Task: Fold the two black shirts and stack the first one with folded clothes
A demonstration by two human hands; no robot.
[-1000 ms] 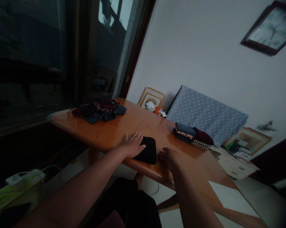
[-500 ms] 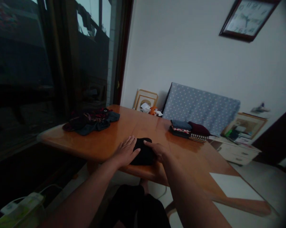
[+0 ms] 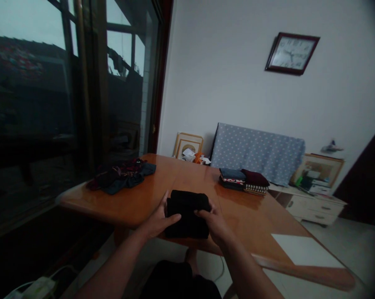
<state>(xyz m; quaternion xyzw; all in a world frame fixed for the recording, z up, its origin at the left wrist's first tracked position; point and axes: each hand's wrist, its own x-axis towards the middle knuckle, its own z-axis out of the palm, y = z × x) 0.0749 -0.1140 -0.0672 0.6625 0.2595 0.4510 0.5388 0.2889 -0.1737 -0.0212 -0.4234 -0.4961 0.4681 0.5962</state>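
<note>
A folded black garment (image 3: 187, 220) is at the near edge of the wooden table (image 3: 175, 174), its upper part turned over in a fold. My left hand (image 3: 162, 218) grips its left side, thumb on top and fingers along the outer edge. On the right side, my right hand (image 3: 214, 220) holds it the same way, thumb pressed on the cloth and the other fingers mostly hidden. What kind of garment it is, I cannot tell.
Dark crumpled clothes (image 3: 121, 176) lie at the table's left. Folded clothes (image 3: 232, 178) stand in two stacks toward the right, one topped by a maroon piece (image 3: 255, 177). A white sheet (image 3: 305, 250) lies near the right edge. Behind stands a drawer cabinet (image 3: 321, 207).
The hands have moved from lying on the black garment to gripping its two sides. The garment now shows wider, with a fold across its top. The head view has tilted up.
</note>
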